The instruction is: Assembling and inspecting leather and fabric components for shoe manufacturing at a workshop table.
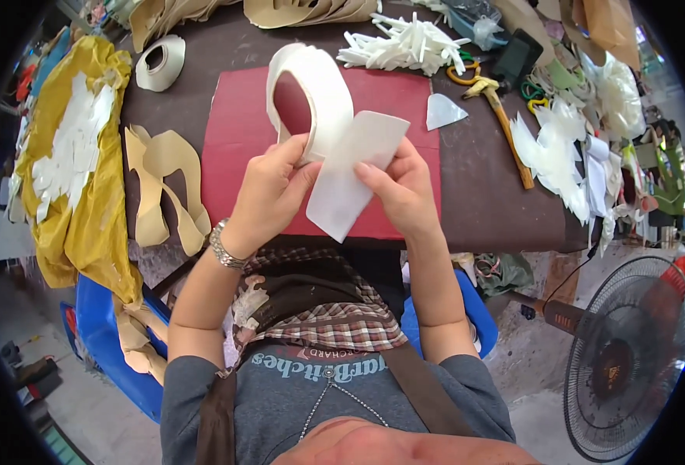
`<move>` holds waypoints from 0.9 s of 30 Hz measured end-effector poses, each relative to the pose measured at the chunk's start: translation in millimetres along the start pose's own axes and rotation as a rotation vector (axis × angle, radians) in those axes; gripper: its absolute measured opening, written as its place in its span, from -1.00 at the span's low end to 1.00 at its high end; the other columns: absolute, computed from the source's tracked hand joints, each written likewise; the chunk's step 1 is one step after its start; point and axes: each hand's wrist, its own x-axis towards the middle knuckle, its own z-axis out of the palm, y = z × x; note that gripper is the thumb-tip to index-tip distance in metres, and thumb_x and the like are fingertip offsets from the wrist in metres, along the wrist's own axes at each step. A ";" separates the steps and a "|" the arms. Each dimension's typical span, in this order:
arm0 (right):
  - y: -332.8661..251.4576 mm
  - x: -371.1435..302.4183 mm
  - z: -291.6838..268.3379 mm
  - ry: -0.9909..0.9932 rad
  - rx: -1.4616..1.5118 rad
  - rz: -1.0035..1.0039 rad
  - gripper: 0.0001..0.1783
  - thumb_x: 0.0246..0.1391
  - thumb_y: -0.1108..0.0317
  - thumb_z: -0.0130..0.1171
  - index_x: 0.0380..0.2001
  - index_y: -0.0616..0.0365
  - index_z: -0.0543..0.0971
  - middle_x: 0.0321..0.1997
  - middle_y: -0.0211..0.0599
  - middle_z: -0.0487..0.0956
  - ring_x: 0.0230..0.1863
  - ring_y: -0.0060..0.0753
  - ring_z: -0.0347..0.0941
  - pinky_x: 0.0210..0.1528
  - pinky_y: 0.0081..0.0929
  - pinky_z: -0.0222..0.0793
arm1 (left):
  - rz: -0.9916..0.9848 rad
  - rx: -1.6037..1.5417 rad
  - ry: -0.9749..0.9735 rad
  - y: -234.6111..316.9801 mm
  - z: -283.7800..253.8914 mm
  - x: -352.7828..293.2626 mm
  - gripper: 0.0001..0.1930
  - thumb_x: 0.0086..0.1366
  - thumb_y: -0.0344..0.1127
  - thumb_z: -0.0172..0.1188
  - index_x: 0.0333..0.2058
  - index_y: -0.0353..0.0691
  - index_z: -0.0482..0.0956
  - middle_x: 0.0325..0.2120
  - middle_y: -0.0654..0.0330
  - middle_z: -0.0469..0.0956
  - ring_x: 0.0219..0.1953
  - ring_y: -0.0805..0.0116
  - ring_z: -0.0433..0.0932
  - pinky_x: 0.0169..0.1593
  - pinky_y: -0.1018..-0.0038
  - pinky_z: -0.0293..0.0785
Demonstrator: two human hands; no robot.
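Observation:
My left hand (271,190), a metal watch at its wrist, pinches the lower end of a white curved band (331,97) that stands up as a loop. In my right hand (404,190) is a flat white piece (342,186) with slanted ends, the thumb pressed on its face. The flat piece overlaps the band's lower end close to my left fingers; whether the two are joined I cannot tell. Both are held over a red board (234,155) on the dark table (482,209).
Beige cut-out pieces (160,178) and a white ring-shaped piece (160,63) lie left. White strips (404,46) are heaped at the back. A hammer (509,136), scissors (462,74) and a pale offcut (445,112) lie right. A fan (629,360) stands at lower right.

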 end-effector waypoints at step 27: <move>30.1 15.4 24.2 0.183 -0.112 -0.184 -0.08 -0.06 0.66 0.27 0.24 0.13 -0.08 -0.04 -0.15 0.43 -0.13 -0.40 0.52 -0.12 -0.52 0.52 | -0.026 -0.457 0.171 -4.5 15.6 0.9 -0.66 0.35 -0.44 0.00 0.08 -0.39 0.43 -0.29 0.23 0.62 -0.31 0.61 0.53 -0.24 0.58 0.48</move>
